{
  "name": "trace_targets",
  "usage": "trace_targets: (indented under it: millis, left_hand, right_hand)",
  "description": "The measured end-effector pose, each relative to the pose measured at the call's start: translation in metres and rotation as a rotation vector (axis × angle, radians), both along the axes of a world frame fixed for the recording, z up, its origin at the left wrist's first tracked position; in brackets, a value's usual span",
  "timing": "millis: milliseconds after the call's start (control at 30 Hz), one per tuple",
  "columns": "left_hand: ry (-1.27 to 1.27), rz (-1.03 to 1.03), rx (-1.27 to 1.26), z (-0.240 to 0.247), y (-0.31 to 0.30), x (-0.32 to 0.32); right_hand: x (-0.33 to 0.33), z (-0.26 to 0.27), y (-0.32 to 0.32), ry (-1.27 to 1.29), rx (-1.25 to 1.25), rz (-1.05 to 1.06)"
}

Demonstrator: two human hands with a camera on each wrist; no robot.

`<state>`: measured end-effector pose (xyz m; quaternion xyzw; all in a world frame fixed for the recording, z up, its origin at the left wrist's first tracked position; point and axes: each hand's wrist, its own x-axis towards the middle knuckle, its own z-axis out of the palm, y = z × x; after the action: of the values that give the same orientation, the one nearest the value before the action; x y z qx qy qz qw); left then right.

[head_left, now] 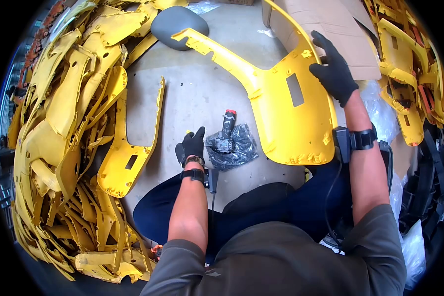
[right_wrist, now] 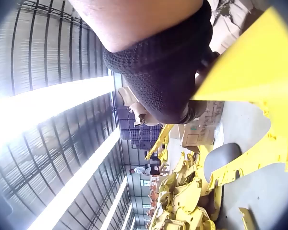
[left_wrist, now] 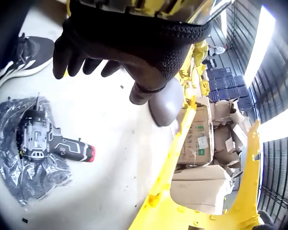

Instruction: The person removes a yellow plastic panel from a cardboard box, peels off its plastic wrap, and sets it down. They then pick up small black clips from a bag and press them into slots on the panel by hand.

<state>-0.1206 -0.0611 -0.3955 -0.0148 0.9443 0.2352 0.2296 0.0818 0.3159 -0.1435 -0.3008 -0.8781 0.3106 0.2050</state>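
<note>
In the head view, my gloved right hand [head_left: 334, 74] grips the right edge of a large yellow panel [head_left: 278, 116], which has two long arms and a rectangular slot. The right wrist view shows that glove [right_wrist: 163, 72] at the panel's edge [right_wrist: 259, 62], its fingertips mostly hidden. My gloved left hand [head_left: 191, 146] is empty over the floor, left of a cordless power tool [head_left: 225, 135] lying on a black plastic bag [head_left: 242, 150]. Seen from the left wrist, the left hand's [left_wrist: 120, 52] fingers hang loosely spread, beyond the tool [left_wrist: 43, 141].
A smaller yellow panel [head_left: 114, 172] lies beside a tall pile of yellow parts [head_left: 59, 113] at left. A grey rounded pad [head_left: 179, 27] is at the top. Cardboard [head_left: 338, 39], clear plastic [head_left: 384, 111] and more yellow parts [head_left: 398, 54] are at right.
</note>
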Motion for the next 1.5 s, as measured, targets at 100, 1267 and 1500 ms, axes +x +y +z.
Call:
trace_targets:
  millis: [100,1267,1500]
  left_hand:
    - [-0.389,0.181,0.017,-0.113,-0.031,0.026]
    - [-0.690,0.172,1.324,0.078,0.090,0.002]
    - [-0.432,0.061,1.241,0.213,0.029,0.008]
  right_hand:
    - [0.028,0.007,0.014,0.188,-0.020,0.062]
    - [-0.006,0.030,-0.018,0.557,-0.569,0.056]
    - [-0.018,0.007,-0.033,0.559,-0.693,0.221]
